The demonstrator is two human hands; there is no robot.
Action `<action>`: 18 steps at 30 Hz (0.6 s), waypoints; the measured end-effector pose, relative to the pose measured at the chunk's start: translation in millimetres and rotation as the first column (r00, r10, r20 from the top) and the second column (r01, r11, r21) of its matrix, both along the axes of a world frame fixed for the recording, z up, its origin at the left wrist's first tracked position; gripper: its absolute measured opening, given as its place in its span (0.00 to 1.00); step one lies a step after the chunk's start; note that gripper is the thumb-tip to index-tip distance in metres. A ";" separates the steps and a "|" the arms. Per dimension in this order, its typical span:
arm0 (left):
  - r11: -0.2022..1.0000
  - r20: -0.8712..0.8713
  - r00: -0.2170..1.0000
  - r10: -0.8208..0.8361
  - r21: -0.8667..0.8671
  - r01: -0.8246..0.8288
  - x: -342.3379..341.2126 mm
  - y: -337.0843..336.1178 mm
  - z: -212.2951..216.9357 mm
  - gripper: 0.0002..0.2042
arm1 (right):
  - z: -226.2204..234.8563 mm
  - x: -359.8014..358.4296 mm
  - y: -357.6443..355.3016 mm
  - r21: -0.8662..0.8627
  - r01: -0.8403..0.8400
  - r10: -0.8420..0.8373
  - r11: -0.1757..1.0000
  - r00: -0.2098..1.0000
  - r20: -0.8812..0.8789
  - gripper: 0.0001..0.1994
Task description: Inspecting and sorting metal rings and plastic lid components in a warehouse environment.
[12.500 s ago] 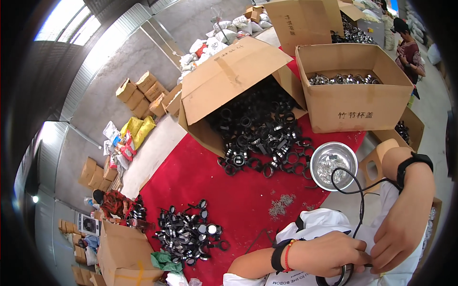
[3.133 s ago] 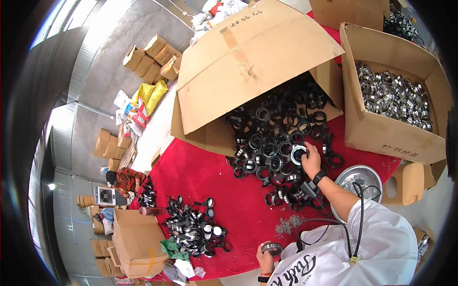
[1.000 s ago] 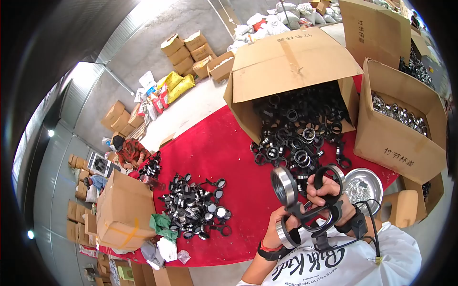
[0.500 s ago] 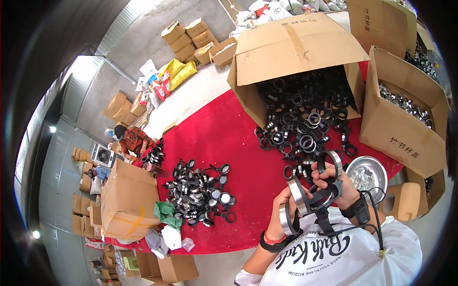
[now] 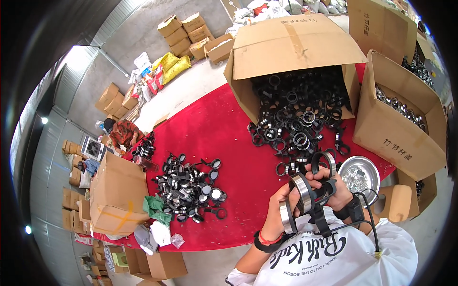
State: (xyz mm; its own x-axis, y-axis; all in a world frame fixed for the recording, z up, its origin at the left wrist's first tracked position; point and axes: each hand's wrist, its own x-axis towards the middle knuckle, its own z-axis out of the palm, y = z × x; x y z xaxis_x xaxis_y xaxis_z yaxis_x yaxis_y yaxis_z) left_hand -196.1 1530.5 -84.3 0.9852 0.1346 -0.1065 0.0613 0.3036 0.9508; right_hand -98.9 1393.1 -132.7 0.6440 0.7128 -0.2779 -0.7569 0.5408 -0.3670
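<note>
My left hand [image 5: 274, 215] is closed around a black cup-lid ring with a wide silver band [image 5: 302, 191]. A second silver-banded ring [image 5: 286, 217] hangs at its palm. My right hand [image 5: 340, 194] is beside it, fingers curled on a black lid ring with a silver band [image 5: 330, 163]. Between the hands the black parts meet, and their exact contact is hidden by fingers. Just beyond, a loose heap of similar black rings [image 5: 300, 139] spills from a large cardboard box [image 5: 296, 40] onto the red table cover [image 5: 200, 128].
On the left lies a pile of lids with round white faces [image 5: 188, 186], by a green cloth [image 5: 156, 209] and a carton [image 5: 117, 195]. At right are a metal bowl of small clear pieces [image 5: 359, 175] and an open carton [image 5: 398, 138]. Another person [image 5: 125, 134] sits far left.
The ring in my left hand has turned and come closer to the part in my right hand. The whole view has shifted slightly, moving the surroundings left.
</note>
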 end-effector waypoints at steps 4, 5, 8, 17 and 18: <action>1.000 0.000 1.000 -0.011 0.023 0.011 1.7 -2.3 9.1 0.18 | -4.0 0.2 -0.5 -0.016 0.008 -0.009 1.000 0.999 -0.036 0.18; 1.000 0.004 1.000 -0.013 0.026 0.013 1.6 -2.7 11.6 0.16 | -5.5 0.7 -0.5 0.005 0.004 -0.004 1.000 0.999 -0.053 0.18; 1.000 -0.022 1.000 -0.015 -0.005 0.015 2.0 -3.0 10.4 0.18 | 7.6 -1.6 1.2 -0.091 0.004 -0.013 0.996 0.995 -0.098 0.17; 0.943 -0.019 0.987 0.162 -0.292 -0.160 -7.1 6.7 -12.8 0.20 | -62.7 30.4 -20.1 0.191 0.024 0.089 0.981 0.821 -0.564 0.08; 0.946 -0.022 0.983 0.182 -0.270 -0.181 -8.9 8.8 -12.1 0.21 | -71.2 39.4 -24.1 0.162 0.054 0.048 0.985 0.821 -0.569 0.07</action>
State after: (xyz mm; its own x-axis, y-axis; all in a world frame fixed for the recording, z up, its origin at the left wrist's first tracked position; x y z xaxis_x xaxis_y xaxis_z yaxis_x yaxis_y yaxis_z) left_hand -205.1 1539.3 -96.4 0.9471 0.2781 -0.1603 -0.0218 0.5541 0.8322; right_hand -59.5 1369.0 -203.9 0.4095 0.7789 -0.4750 -0.8007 0.5564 0.2222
